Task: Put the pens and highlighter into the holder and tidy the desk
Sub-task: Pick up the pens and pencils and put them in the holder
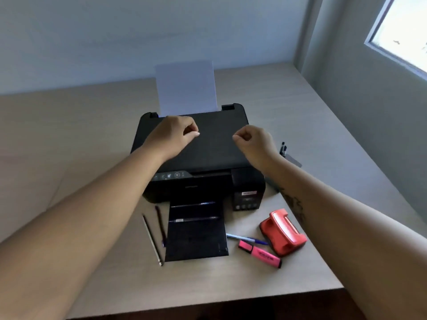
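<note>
Both hands, left hand (pixel 172 135) and right hand (pixel 253 144), hover loosely curled, empty. The pink highlighter (pixel 260 253) lies near the surface's front edge (long axis running left-right), nearer the right hand.

Desk (pixel 288 107): light wood-grain top, near edge at 6 o'clock, set into a room corner. Walls (pixel 92 31): plain pale blue-grey, at 12 and 3 o'clock. Window (pixel 402 31): at 2 o'clock, bright daylight entering.
</note>
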`<state>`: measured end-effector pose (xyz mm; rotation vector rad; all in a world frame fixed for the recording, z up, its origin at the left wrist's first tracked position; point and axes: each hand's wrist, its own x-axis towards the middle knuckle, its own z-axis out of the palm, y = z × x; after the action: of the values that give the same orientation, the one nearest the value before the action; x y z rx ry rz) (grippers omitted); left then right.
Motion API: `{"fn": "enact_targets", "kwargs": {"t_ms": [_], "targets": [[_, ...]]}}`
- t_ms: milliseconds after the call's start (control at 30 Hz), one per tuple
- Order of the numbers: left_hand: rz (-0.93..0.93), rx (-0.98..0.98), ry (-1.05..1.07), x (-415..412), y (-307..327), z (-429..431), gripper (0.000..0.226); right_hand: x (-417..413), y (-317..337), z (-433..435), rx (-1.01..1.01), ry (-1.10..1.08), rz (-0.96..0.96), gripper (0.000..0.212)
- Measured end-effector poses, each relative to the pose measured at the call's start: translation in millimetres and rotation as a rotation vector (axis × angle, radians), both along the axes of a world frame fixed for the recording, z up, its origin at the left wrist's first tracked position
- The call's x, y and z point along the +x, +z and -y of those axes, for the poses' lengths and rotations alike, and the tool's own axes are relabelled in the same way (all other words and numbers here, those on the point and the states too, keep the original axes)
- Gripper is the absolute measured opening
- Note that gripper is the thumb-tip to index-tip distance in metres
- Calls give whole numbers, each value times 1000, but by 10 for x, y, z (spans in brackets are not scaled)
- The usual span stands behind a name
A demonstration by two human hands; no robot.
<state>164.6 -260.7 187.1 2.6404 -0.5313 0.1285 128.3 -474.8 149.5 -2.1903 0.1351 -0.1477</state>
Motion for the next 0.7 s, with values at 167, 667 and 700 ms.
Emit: {"fn": "enact_targets", "kwargs": {"t_ms": [167,667,700], "targets": [[3,-91,121,-348,-23,-793,24,-168,0,-814,46,110,-29,9],[-379,-263,475,-995,-1301,-2049,18,-509,-938,-2139,74,209,-362,9],[-420,-275,498,-1002,-1422,-2048,18,-519,-1024,-2186,33,209,-370,10]]}}
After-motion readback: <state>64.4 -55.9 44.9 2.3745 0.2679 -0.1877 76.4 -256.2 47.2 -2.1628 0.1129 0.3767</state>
